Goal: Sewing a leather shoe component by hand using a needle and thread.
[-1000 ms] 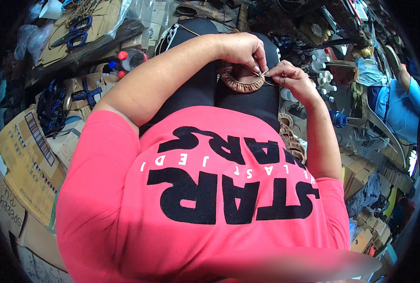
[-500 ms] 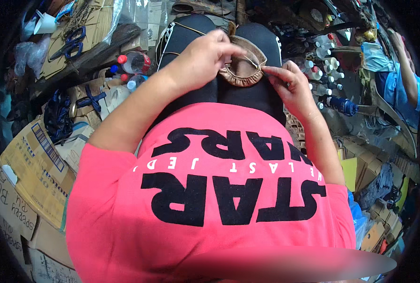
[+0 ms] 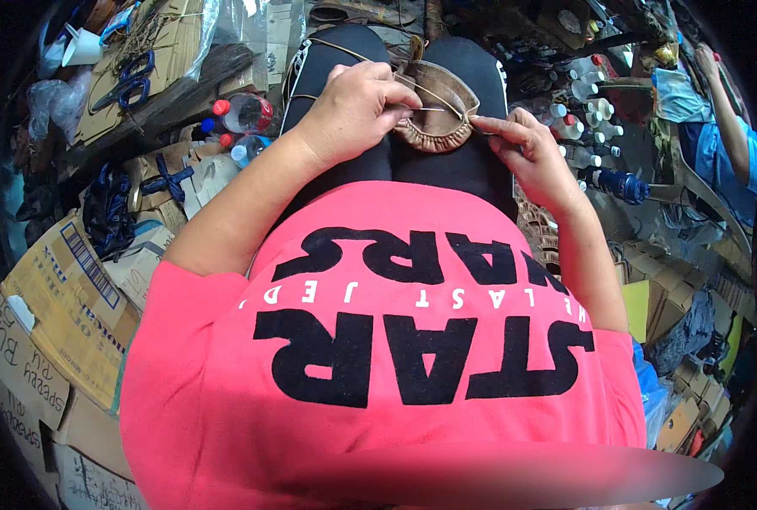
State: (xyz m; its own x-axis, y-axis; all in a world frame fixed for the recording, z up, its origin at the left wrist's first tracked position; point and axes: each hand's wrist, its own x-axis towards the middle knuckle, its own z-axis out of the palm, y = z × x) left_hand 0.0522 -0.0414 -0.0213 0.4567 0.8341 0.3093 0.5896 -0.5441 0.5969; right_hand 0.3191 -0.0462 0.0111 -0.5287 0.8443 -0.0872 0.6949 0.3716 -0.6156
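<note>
A brown leather shoe upper (image 3: 435, 144) with a puckered, gathered edge rests between my thighs. My left hand (image 3: 357, 106) is at its left side, fingertips pinched on a thin, pale needle (image 3: 432, 109) that points right across the opening. A light cord (image 3: 433, 90) runs from my left thigh, past that hand, to the upper's right rim. My right hand (image 3: 524, 146) presses thumb and forefinger together at this rim, where the cord meets the leather; its other fingers are curled.
Capped plastic bottles stand at the right (image 3: 589, 110) and left (image 3: 246, 112) of my legs. Blue-handled scissors (image 3: 132, 78) lie on cardboard at the far left, near a white cup (image 3: 82, 46). Cardboard boxes (image 3: 64, 297) fill the lower left. Another person's arm (image 3: 729, 119) shows at far right.
My left hand has turned and drawn slightly back, with the needle now plain to see. My right hand has stayed at the rim of the upper.
</note>
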